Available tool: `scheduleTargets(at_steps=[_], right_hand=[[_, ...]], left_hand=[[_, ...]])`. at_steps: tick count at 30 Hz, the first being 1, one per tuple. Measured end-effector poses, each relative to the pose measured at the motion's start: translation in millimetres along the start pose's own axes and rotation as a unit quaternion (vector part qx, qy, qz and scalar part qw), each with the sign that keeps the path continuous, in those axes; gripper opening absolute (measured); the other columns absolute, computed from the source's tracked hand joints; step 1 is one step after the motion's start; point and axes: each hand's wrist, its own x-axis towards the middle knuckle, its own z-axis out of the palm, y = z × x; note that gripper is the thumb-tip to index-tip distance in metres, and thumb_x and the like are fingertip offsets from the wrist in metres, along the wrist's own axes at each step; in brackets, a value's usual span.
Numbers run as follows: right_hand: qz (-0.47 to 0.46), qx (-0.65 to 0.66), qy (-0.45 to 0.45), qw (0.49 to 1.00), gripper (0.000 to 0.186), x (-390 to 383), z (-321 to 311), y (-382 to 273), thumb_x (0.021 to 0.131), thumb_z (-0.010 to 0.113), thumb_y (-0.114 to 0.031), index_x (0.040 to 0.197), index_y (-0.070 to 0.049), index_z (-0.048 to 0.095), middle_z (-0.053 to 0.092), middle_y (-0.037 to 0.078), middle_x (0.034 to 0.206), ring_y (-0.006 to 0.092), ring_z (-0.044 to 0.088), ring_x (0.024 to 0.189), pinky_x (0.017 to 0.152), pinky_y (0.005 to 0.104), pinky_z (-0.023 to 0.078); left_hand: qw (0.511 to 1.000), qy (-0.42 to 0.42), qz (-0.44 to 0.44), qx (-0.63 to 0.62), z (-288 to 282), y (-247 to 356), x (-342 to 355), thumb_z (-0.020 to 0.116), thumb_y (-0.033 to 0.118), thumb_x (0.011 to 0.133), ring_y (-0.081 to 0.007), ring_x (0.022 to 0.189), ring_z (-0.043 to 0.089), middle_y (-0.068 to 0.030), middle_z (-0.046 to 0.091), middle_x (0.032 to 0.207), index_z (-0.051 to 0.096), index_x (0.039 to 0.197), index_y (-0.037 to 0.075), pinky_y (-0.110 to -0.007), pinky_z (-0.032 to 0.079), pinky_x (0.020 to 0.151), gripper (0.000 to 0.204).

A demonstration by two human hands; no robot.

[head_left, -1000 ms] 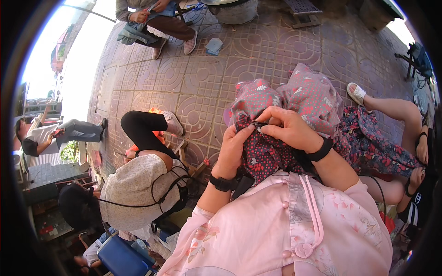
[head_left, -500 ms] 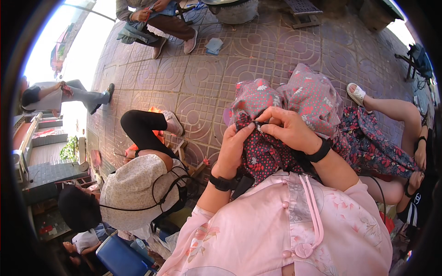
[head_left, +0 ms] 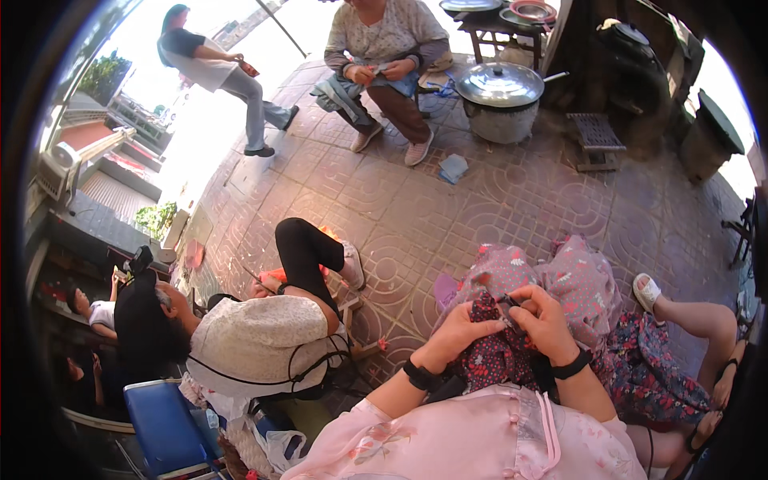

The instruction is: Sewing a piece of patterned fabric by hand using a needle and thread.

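My left hand [head_left: 458,338] and my right hand [head_left: 546,324] meet over a dark cloth [head_left: 500,364] dotted with red and pink flowers, bunched in my lap. The fingers of both hands are closed on its gathered upper part, the right thumb and forefinger pinched at a small dark bit whose detail I cannot make out. Both wrists wear black bands. Beneath and beyond the cloth my knees are covered by pinkish-grey dotted fabric [head_left: 584,296], with a purple item [head_left: 446,290] at its left side.
Close at left sits a person in a black cap [head_left: 256,344], beside a blue chair [head_left: 164,428]; another's bare leg [head_left: 688,324] is at right. Ahead are a seated person [head_left: 384,48], a walking person [head_left: 208,68], a lidded pot [head_left: 500,104], a low stool [head_left: 592,136] and blue paper [head_left: 454,168].
The view has tilted upward, showing more pots and the seated person ahead; my hands now appear lower in it. The walking person has moved forward along the bright left side.
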Motion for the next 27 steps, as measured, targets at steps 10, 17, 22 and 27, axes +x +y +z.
scheduleTargets(at_steps=[10,17,22,27], right_hand=[[-0.048,-0.042,0.025,0.998,0.026,-16.3,-1.6,3.4,0.078,0.075,-0.003,0.101,0.001,0.064,0.059,-0.004,0.079,0.0029,0.051,0.071,0.063,0.0202,0.041],[-0.137,-0.039,0.041,0.989,0.021,-14.0,5.4,4.7,0.081,0.075,-0.004,0.099,-0.001,0.066,0.068,0.001,0.090,0.0075,0.063,0.084,0.075,0.0229,0.049],[-0.104,-0.103,-0.020,0.989,0.020,-26.5,7.1,-14.4,0.082,0.075,-0.007,0.098,0.000,0.067,0.069,0.003,0.085,0.0080,0.064,0.081,0.070,0.0238,0.050],[-0.088,-0.233,-0.040,0.968,0.021,-49.8,4.1,-44.8,0.080,0.076,-0.011,0.096,0.000,0.069,0.071,0.006,0.080,0.0118,0.067,0.075,0.066,0.0264,0.051]], left_hand=[[0.980,0.013,0.159,0.121,4.5,-15.0,-8.8,0.071,0.009,0.089,-0.0064,0.091,0.058,0.0038,0.065,0.097,0.066,0.104,0.005,-0.024,0.046,0.087,0.017],[0.972,0.056,0.164,0.159,11.6,-1.8,-18.6,0.068,0.010,0.092,-0.0088,0.097,0.055,0.0013,0.062,0.100,0.063,0.102,0.004,-0.026,0.044,0.089,0.012],[0.913,0.152,0.305,0.225,19.3,9.1,-29.2,0.064,0.010,0.093,-0.0068,0.089,0.053,0.0024,0.058,0.091,0.060,0.098,0.005,-0.024,0.044,0.083,0.008],[0.908,0.203,0.319,0.179,20.1,23.0,-51.6,0.061,0.009,0.095,-0.0064,0.083,0.049,0.0035,0.053,0.087,0.056,0.097,0.005,-0.023,0.042,0.077,0.007]])
